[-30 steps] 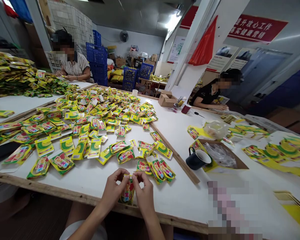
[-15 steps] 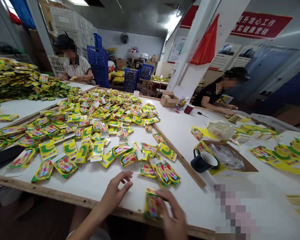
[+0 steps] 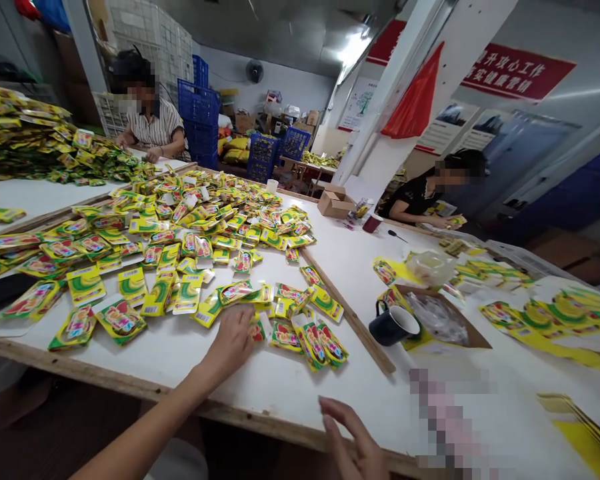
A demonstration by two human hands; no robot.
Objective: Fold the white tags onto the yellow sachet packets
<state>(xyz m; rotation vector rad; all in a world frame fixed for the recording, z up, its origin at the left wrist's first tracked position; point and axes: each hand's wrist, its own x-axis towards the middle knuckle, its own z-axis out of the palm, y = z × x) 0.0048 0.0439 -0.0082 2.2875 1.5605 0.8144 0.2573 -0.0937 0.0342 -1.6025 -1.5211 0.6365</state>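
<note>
My left hand (image 3: 234, 337) is at the near edge of the heap, its fingers curled around a small yellow-green candy box (image 3: 257, 329) with a white end flap. Its fingertips are partly hidden behind the hand. Close by lie more such boxes, among them one with a red fruit print (image 3: 123, 321) and an upright-printed pair (image 3: 310, 341). My right hand (image 3: 356, 443) is over the table's front edge, thumb and forefinger apart, nothing between them.
A wooden strip (image 3: 350, 313) divides the white table. Right of it stand a dark mug (image 3: 393, 325) and an open carton of clear plastic bags (image 3: 467, 327). Flat printed card sheets (image 3: 555, 323) lie farther right. Two people sit across the table. A wooden rim (image 3: 105, 387) borders the front.
My left hand has moved forward from the bare tabletop and closed on a box. The box in my right hand is gone from view, and that hand has opened. The view has turned slightly right.
</note>
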